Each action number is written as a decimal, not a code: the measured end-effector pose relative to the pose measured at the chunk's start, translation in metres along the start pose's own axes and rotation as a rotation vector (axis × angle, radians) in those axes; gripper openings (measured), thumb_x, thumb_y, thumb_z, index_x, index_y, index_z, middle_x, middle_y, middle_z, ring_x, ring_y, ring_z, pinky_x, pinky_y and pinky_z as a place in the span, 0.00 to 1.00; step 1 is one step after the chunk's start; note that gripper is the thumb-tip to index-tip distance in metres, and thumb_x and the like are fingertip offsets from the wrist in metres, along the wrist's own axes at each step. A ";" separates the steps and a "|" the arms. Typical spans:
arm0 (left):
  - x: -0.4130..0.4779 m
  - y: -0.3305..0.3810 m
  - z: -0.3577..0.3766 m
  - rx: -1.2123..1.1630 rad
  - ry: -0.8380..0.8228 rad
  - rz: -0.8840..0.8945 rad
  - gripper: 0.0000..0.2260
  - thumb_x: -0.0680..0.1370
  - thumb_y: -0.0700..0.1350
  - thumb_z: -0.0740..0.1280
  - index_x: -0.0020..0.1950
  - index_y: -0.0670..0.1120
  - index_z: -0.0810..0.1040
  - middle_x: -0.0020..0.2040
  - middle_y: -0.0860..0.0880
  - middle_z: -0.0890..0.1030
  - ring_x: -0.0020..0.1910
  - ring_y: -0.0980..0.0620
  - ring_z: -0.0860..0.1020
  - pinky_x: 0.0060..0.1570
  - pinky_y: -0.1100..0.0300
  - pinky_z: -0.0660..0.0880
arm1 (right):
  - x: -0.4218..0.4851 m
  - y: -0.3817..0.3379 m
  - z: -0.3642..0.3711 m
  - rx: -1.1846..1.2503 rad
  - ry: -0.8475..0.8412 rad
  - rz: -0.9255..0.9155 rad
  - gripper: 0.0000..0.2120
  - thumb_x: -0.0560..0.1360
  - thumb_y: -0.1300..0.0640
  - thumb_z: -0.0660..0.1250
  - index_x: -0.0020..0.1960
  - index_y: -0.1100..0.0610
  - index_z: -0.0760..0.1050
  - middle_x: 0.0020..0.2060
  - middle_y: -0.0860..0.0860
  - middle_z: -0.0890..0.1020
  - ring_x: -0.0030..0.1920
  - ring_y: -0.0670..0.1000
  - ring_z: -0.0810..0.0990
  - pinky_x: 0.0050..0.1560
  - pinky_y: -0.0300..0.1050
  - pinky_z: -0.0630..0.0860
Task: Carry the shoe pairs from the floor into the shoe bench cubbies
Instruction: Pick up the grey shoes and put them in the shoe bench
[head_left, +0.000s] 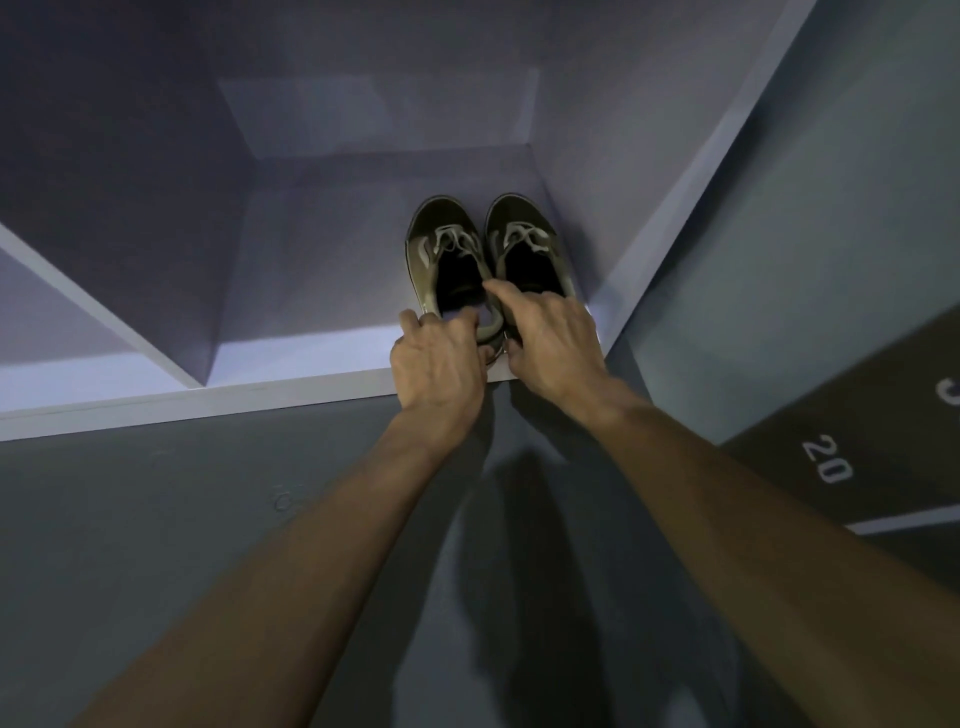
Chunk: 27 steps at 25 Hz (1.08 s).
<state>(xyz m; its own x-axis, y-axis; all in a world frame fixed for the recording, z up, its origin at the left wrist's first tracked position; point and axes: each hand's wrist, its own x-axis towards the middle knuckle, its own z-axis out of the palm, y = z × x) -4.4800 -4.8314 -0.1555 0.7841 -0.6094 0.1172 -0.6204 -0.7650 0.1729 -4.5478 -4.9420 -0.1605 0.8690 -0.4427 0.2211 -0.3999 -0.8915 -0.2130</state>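
A pair of dark olive sneakers with pale laces rests inside the white shoe bench cubby (311, 358), toes pointing to the back, close to the cubby's right wall. My left hand (439, 364) grips the heel of the left sneaker (441, 249), fingers curled over the collar. My right hand (550, 338) holds the heel of the right sneaker (524, 239), its index finger stretched across the collar. Both heels are hidden under my hands.
A white divider (104, 317) separates this cubby from another one on the left. The bench's right side panel (691, 176) runs diagonally. Grey floor (208, 519) lies in front. A dark mat (857, 441) printed with "20" lies at the right.
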 end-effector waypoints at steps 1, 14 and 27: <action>0.000 -0.001 -0.001 0.000 -0.005 0.000 0.16 0.77 0.55 0.68 0.63 0.52 0.75 0.51 0.42 0.79 0.57 0.43 0.71 0.39 0.54 0.64 | 0.000 0.000 0.000 0.010 -0.003 0.004 0.33 0.70 0.61 0.71 0.73 0.51 0.66 0.53 0.54 0.83 0.51 0.58 0.79 0.49 0.51 0.70; -0.006 -0.013 -0.022 0.005 -0.157 0.027 0.23 0.77 0.56 0.67 0.68 0.50 0.64 0.54 0.44 0.79 0.54 0.43 0.76 0.43 0.52 0.72 | -0.017 -0.031 -0.008 -0.063 -0.098 0.148 0.40 0.69 0.55 0.71 0.76 0.52 0.55 0.62 0.58 0.74 0.63 0.60 0.70 0.66 0.55 0.65; -0.219 -0.109 -0.492 -0.124 -0.214 -0.389 0.24 0.73 0.60 0.68 0.67 0.55 0.71 0.61 0.50 0.76 0.60 0.47 0.73 0.48 0.50 0.76 | -0.090 -0.318 -0.392 0.336 -0.432 -0.341 0.35 0.72 0.54 0.70 0.76 0.60 0.62 0.66 0.58 0.74 0.65 0.59 0.73 0.65 0.55 0.70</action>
<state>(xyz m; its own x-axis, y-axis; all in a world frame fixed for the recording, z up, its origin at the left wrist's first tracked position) -4.5764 -4.5125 0.2812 0.9293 -0.3212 -0.1820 -0.2637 -0.9226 0.2817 -4.6131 -4.6569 0.2606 0.9982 0.0015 -0.0594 -0.0285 -0.8655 -0.5002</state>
